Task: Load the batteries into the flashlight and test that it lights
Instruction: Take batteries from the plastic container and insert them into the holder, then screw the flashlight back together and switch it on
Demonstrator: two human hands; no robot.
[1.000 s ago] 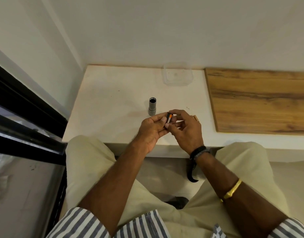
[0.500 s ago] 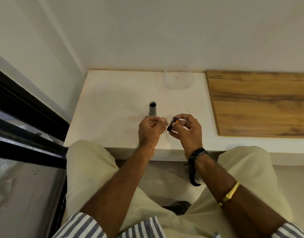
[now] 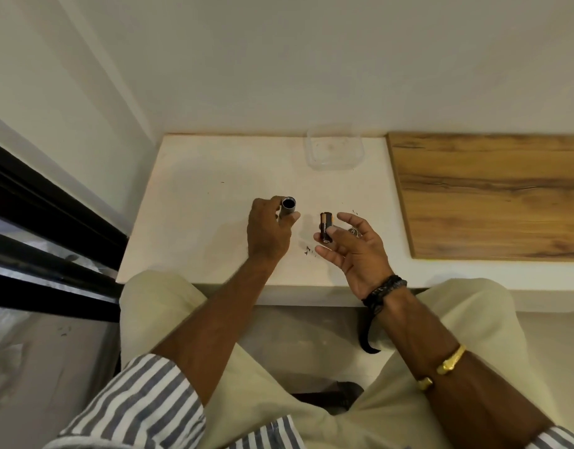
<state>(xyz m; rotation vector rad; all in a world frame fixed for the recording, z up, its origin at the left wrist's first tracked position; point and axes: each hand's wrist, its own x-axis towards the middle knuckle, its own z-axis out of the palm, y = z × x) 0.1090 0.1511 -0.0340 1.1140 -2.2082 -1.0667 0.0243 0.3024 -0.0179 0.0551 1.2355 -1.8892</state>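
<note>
Batteries (image 3: 326, 225) sit pinched between the thumb and a fingertip of my right hand (image 3: 356, 251). I hold them up off the bench (image 3: 207, 205) with my other fingers fanned out, so I can see which end is which. They read as a short black bundle with a copper-orange end pointing away from me; how many there are I cannot tell.

My left hand (image 3: 267, 231) is curled round the flashlight (image 3: 288, 207), which stands upright on the bench with its open mouth facing up. That grip, I judge, steadies the tube so it won't tip when something drops in. Standing it upright should let the batteries slide down by their own weight. The batteries are just beside the tube, not yet over its mouth, so nothing is loaded.

Just behind my right fingers lies a small round metallic piece (image 3: 354, 231). It may be the flashlight's cap, but it is too small to say. A few dark specks (image 3: 308, 251) mark the bench below the batteries. A clear plastic tub (image 3: 334, 149) sits at the back by the wall and a wooden board (image 3: 489, 196) lies to the right, both well apart from the work.

The next move calls for bringing the bundle over the mouth, checking its direction and easing it in straight. Going in reversed or catching on the rim are the risks.
</note>
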